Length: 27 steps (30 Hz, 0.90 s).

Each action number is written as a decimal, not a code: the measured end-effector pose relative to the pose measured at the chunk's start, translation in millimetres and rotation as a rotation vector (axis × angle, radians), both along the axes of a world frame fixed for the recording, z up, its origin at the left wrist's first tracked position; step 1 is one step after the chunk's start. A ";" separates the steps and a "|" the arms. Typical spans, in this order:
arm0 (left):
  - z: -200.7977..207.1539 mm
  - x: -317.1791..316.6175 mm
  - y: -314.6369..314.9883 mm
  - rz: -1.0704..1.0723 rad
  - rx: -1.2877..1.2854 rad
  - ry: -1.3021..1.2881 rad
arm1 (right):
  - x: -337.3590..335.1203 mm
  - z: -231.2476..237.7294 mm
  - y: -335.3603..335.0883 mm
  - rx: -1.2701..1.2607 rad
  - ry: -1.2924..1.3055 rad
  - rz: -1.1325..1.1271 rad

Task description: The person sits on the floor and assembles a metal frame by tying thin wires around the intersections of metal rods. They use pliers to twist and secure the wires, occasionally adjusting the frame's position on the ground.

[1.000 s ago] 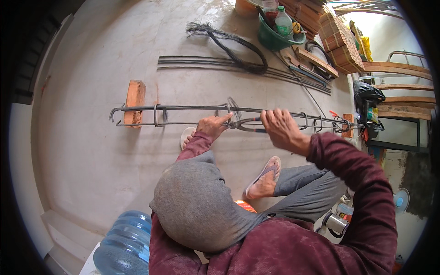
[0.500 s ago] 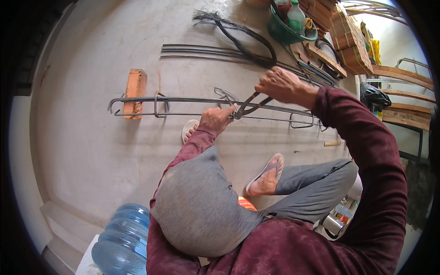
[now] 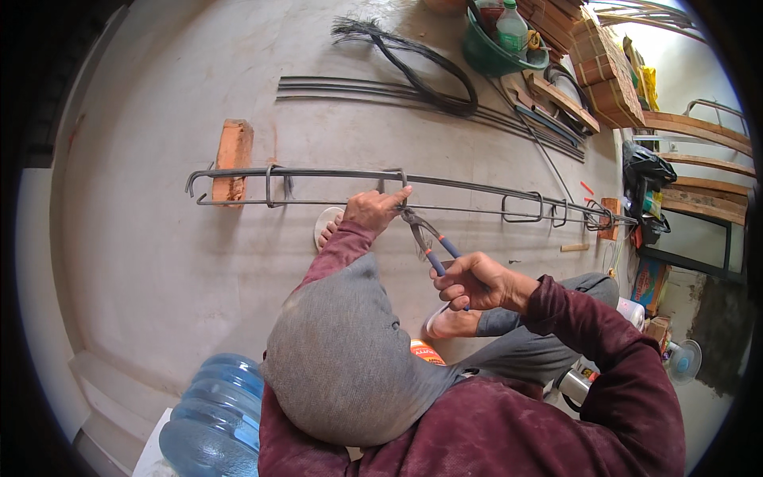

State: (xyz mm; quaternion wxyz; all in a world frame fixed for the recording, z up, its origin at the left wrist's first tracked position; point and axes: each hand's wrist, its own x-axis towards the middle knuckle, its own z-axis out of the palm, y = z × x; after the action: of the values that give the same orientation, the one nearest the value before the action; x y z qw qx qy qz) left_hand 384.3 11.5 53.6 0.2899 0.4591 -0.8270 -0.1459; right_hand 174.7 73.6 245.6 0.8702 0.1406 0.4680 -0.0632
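A long cage of steel bars with wire loops lies across the concrete floor, its left end resting on a red brick. My left hand pinches a loop on the near bar at the cage's middle. My right hand grips the blue handles of pincers, whose jaws point up toward the left fingers. My grey-covered knee hides the floor below the hands.
Loose steel bars and a bundle of black tie wire lie beyond the cage. A green basin with a bottle, stacked boards, and a blue water jug stand around.
My right hand has come down from above the cage toward my body, pulling the pincers' handles back. The left hand stays on the near bar, shifted a little right.
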 end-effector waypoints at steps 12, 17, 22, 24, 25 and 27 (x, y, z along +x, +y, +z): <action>4.6 1.9 -3.1 0.003 0.000 -0.002 | -24.2 -17.2 -18.7 -0.366 0.127 0.430; -0.1 6.0 -1.5 0.003 0.005 0.020 | -14.9 -11.8 -22.6 -0.399 0.230 0.510; 0.9 3.9 -1.6 -0.006 0.023 -0.003 | -21.7 -6.0 -48.9 -0.421 0.237 0.678; 2.1 11.3 -0.2 0.005 0.033 -0.009 | -13.9 8.8 -78.7 -0.456 0.198 0.842; 5.0 0.0 -2.4 -0.012 0.041 0.010 | -24.7 10.4 -91.6 -0.462 0.209 0.923; 7.6 2.9 -1.8 -0.009 0.039 -0.009 | -19.4 23.4 -116.2 -0.549 0.266 1.157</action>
State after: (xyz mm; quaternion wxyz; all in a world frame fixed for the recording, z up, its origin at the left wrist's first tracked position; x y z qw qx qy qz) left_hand 387.1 9.7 61.2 0.2763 0.4619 -0.8273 -0.1611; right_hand 155.3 -42.5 269.0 0.7027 -0.3702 0.5385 0.2814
